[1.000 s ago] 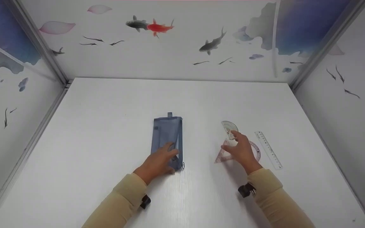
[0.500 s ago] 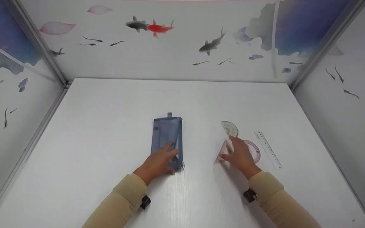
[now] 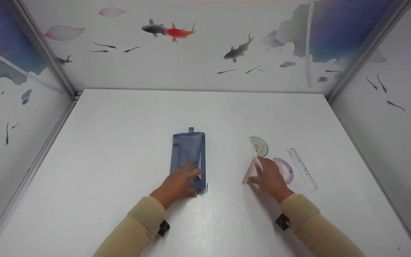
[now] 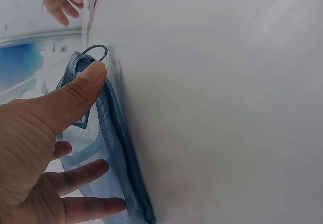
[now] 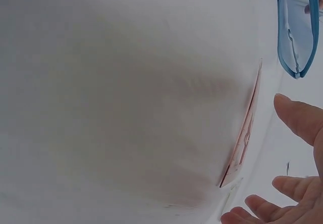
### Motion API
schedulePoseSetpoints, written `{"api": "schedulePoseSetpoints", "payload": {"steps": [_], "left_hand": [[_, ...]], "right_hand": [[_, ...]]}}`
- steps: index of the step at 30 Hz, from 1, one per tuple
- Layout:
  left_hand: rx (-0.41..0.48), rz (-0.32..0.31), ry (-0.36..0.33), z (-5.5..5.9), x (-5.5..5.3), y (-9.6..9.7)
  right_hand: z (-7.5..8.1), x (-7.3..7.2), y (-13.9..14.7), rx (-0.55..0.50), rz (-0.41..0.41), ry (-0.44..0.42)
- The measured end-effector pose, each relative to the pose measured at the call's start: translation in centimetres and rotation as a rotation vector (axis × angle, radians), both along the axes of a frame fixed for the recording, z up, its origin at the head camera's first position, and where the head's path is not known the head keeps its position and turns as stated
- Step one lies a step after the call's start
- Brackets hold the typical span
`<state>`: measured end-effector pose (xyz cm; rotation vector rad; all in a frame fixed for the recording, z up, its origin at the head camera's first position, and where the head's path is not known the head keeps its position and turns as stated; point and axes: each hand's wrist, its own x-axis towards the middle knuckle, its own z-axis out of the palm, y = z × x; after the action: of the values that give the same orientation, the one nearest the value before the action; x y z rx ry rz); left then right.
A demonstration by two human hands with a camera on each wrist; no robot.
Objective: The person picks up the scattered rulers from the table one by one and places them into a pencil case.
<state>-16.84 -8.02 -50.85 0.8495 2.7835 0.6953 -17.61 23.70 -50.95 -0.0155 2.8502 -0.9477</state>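
Observation:
A blue mesh zip pouch [image 3: 186, 148] lies upright in the middle of the table, its zipper along the right side. My left hand [image 3: 177, 181] rests on its near end; in the left wrist view the thumb touches the corner by the ring and the fingers reach straight over the mesh. To the right, my right hand [image 3: 272, 177] is over a pink set square [image 3: 248, 175], partly covering it. In the right wrist view that set square [image 5: 242, 135] shows beyond spread fingers, with nothing held. A clear protractor [image 3: 260, 145] lies just beyond the fingertips.
A pink protractor [image 3: 288, 170] lies right of the right hand, partly hidden by it. Farther right is a clear ruler [image 3: 302, 169], slanted. White walls [image 3: 191, 71] with painted fish border the white table [image 3: 120, 121] at the back and both sides.
My right hand has come down and slightly back from near the clear protractor to over the pink set square. The left hand and pouch have stayed put.

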Motion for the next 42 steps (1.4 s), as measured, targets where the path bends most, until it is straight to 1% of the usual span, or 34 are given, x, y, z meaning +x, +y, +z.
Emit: {"api": "schedulePoseSetpoints", "payload": {"steps": [6, 12, 15, 18, 23, 30, 37, 42], "left_hand": [[0.004, 0.003, 0.001, 0.13, 0.07, 0.09], [0.013, 0.009, -0.004, 0.08, 0.06, 0.05], [0.022, 0.012, -0.014, 0.05, 0.1, -0.01], [0.028, 0.011, -0.011, 0.03, 0.15, -0.04], [0.033, 0.007, -0.008, 0.08, 0.17, -0.06], [0.023, 0.012, -0.022, 0.07, -0.01, 0.0], [0.029, 0.013, -0.011, 0.04, -0.04, -0.01], [0.034, 0.008, -0.007, 0.19, 0.07, 0.07]], "right_hand": [[-0.09, 0.04, 0.06, 0.02, 0.0, -0.014], [-0.17, -0.05, 0.17, 0.003, -0.008, -0.034], [-0.08, -0.02, 0.28, -0.008, -0.017, -0.058], [-0.03, 0.03, 0.41, -0.02, -0.027, -0.087], [-0.16, -0.09, 0.49, -0.033, -0.044, -0.113], [-0.11, -0.27, 0.46, -0.031, -0.051, -0.112], [-0.21, -0.56, 0.36, -0.026, -0.066, -0.092], [-0.34, -0.71, 0.21, -0.029, -0.086, -0.101]]}}
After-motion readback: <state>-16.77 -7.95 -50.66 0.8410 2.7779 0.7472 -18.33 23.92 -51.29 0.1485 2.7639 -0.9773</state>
